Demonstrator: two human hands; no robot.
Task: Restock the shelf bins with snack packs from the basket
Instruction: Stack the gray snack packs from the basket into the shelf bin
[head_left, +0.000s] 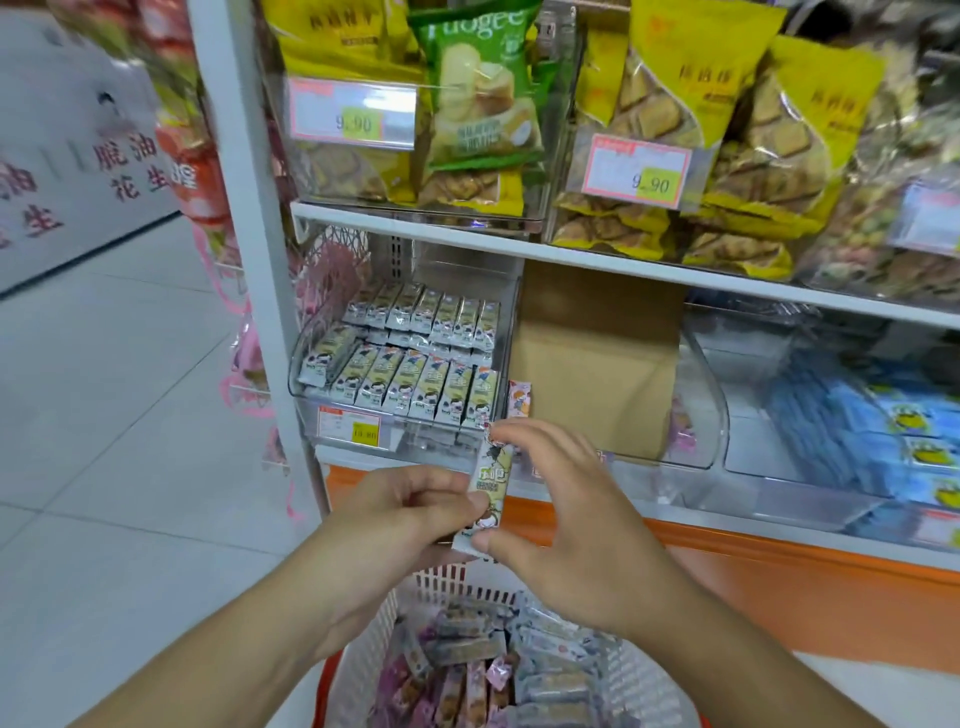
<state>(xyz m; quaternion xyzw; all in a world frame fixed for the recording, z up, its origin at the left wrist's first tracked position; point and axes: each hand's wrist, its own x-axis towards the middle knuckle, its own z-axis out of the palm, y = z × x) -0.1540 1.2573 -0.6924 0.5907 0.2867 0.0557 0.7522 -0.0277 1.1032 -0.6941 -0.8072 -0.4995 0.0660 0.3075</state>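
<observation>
Head view: both hands, left hand (410, 506) and right hand (558, 499), pinch one pack (491, 486) upright over basket (363, 660), squaring it for bin (405, 364) at 12 o'clock.

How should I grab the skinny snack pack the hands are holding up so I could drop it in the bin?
Pinch the snack pack at its two short ends, thumb below and fingers on top, as the right hand does. It is long, thin and upright, so an end grip probably lets it slide between packs in the clear bin.

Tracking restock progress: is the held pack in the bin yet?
Out. Both hands hold the snack pack below the bin.
</observation>
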